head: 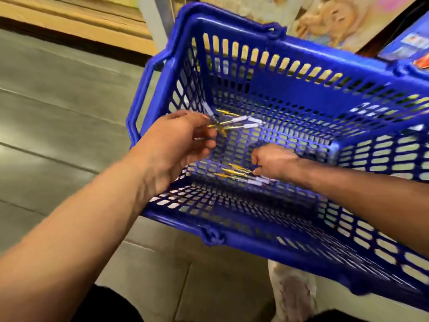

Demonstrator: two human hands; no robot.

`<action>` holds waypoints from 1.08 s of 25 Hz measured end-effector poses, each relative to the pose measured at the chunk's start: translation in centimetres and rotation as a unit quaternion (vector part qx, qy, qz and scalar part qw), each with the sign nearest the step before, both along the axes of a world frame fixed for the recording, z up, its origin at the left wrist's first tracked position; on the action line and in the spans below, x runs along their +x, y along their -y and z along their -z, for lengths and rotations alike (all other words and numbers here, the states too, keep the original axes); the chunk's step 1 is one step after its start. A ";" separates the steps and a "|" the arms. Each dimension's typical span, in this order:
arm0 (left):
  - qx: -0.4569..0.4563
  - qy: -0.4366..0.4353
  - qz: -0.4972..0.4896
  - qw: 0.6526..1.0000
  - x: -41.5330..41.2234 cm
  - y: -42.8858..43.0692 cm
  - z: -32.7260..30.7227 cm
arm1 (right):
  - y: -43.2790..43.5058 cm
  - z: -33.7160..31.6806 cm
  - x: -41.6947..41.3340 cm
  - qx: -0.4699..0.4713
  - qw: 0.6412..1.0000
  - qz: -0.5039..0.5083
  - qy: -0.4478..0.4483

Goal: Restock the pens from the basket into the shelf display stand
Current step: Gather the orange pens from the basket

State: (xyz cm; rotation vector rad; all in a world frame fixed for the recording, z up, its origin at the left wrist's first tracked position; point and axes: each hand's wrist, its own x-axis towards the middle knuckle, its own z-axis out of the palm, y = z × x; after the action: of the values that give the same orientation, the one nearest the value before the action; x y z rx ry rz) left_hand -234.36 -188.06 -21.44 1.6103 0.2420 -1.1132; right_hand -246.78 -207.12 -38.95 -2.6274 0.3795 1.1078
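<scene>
Left hand (183,138) pinches a fan of pens (232,123) in far-left corner of basket (255,242); right hand (274,161), fingers curled, meets loose pens (241,174) on its floor, lying left-right, nearest it; grip unclear

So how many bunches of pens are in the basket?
2. One bunch fans out, pinched by the left hand, near the left wall of the basket; the other bunch lies at the near wall, at the right hand. Blur may hide more.
</scene>
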 end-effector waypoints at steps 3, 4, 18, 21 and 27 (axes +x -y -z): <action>0.002 0.014 0.043 0.999 0.7 1.3 0.0 | -1.2 0.8 -1.3 -0.014 0.999 -0.026 0.026; 0.000 0.014 0.052 0.999 0.9 1.7 -0.2 | -1.8 0.8 -2.0 -0.021 0.998 -0.044 0.031; 0.054 0.099 0.091 0.989 -0.8 2.4 1.9 | -4.3 -9.3 2.7 0.535 0.753 0.336 0.184; 0.074 0.186 0.113 0.973 -0.8 2.2 2.1 | -4.2 -8.5 2.8 0.512 0.778 0.317 0.180; 0.055 0.174 0.116 0.976 0.0 1.1 2.1 | -2.3 -2.4 -1.6 0.056 0.997 -0.062 -0.001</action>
State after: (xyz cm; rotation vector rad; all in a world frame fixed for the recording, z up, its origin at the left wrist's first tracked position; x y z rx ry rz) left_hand -234.33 -189.13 -23.51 1.9379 -0.1193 -0.9813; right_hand -248.41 -204.79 -36.56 -2.5811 0.1526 1.1349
